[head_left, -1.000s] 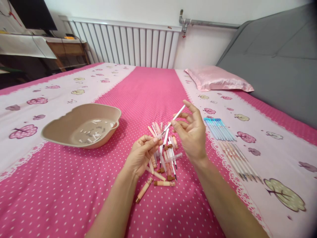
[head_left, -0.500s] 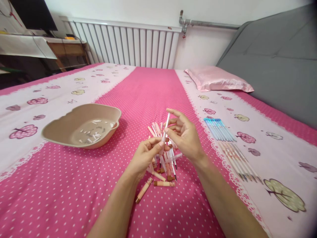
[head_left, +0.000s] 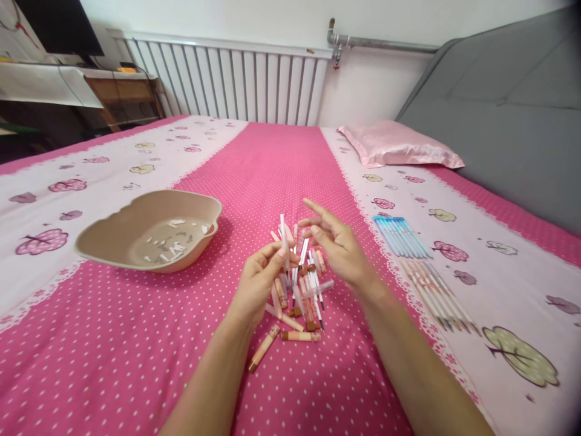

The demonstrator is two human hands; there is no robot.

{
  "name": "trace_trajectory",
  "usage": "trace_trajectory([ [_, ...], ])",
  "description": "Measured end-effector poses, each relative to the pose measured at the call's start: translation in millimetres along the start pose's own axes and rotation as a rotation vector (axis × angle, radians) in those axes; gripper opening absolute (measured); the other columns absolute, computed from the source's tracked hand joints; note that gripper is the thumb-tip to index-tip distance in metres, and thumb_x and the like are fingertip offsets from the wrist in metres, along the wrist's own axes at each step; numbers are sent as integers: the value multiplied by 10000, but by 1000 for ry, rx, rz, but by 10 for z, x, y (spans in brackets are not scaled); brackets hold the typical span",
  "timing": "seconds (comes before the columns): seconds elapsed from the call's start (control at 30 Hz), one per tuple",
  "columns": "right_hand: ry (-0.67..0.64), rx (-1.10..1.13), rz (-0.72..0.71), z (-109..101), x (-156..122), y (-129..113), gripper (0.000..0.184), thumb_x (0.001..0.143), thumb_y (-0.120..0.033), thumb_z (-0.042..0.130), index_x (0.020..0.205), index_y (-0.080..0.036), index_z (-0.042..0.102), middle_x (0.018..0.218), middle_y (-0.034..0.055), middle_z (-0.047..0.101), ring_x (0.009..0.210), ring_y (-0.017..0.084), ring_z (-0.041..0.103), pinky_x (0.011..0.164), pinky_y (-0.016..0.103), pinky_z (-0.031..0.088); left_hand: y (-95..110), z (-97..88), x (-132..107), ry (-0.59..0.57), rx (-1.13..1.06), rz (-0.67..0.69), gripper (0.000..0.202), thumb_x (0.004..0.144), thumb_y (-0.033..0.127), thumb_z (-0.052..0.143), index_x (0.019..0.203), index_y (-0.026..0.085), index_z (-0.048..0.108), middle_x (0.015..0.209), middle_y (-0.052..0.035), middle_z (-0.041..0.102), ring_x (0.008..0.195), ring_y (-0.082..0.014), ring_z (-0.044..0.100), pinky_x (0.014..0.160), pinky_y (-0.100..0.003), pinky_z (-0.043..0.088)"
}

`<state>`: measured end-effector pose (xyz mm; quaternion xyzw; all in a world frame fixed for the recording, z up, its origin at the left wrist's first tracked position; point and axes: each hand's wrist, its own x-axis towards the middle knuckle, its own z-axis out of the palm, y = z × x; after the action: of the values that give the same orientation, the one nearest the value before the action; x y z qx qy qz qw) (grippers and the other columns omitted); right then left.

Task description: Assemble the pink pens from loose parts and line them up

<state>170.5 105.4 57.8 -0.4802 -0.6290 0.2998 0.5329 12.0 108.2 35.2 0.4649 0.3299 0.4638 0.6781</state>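
My left hand [head_left: 262,275] pinches a slim, pale translucent pen tube [head_left: 284,233] between thumb and fingers, its upper end pointing up. To its right, my right hand [head_left: 338,245] hovers with fingers apart and nothing held. Below and between both hands lies a loose pile of pen parts: white refills with dark tips [head_left: 315,290], clear pink tubes [head_left: 320,289] and peach-and-brown barrel pieces [head_left: 301,336]. A white refill [head_left: 304,248] slants just under my right fingers; whether it rests on the pile I cannot tell. My left hand hides part of the pile.
A beige basin [head_left: 149,227] with small white and grey bits sits at the left. On the right lie a row of blue-capped pens [head_left: 402,237] and a row of pale patterned pens [head_left: 440,297]. A pink pillow [head_left: 399,144] lies farther back, near a grey headboard [head_left: 494,115].
My hands have moved apart. The left has shifted left with the pen tube, now more upright. My right fingers have let go of the white stick and spread.
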Motion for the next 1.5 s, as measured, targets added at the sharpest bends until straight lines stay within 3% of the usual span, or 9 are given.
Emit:
trace_trajectory([
  [0.13,113,-214,135,-20,45,215,388,887,-222,429,1265,-248,513,1086,69,632,958,184,594,840,403,475,-13,-48,36,150,69,61,284,775,341,635,989,157,664,801,-44,670,650,-87,569,583,-168,441],
  [0.37,-201,-694,74,131,29,614,351,895,-224,410,1188,-137,583,1211,131,570,1154,222,479,989,375,354,4,-33,26,191,118,67,310,788,349,613,1025,152,651,834,-52,662,661,-92,556,581,-173,430],
  [0.5,-193,-791,71,142,4,666,349,896,-261,413,1178,-128,570,1260,143,522,1199,237,422,1006,371,315,-3,-37,26,191,111,46,322,776,361,626,1025,158,651,824,-44,659,643,-83,552,553,-165,411],
  [0.7,-160,-835,110,121,11,637,226,860,-264,462,1012,-165,597,1089,104,592,1017,229,501,897,353,374,-4,-39,31,161,131,25,296,790,367,611,983,148,660,766,-42,653,605,-83,550,564,-174,416],
  [0.93,-190,-909,119,134,-4,647,322,855,-306,478,1150,-240,589,1144,104,549,1116,264,428,942,400,319,-5,-20,21,159,81,7,308,753,363,651,976,151,667,796,-48,674,616,-97,565,566,-182,420],
  [1.1,-159,-926,117,155,-9,649,252,853,-322,474,1029,-196,601,1026,111,559,1048,250,437,899,372,339,8,-21,15,177,83,-12,323,737,372,666,978,157,667,783,-45,676,633,-98,575,567,-179,428],
  [1.33,-58,-782,104,159,43,740,157,824,-201,467,909,-188,597,949,80,614,970,225,494,881,355,347,17,-14,13,177,76,-30,329,735,372,668,976,150,661,784,-49,674,649,-107,586,572,-180,439],
  [1.5,118,-583,189,120,77,778,172,779,-128,436,855,-179,582,885,66,645,846,203,568,786,336,418,-8,-28,19,166,87,-19,345,716,386,682,972,155,670,781,-52,677,676,-121,593,592,-193,442],
])
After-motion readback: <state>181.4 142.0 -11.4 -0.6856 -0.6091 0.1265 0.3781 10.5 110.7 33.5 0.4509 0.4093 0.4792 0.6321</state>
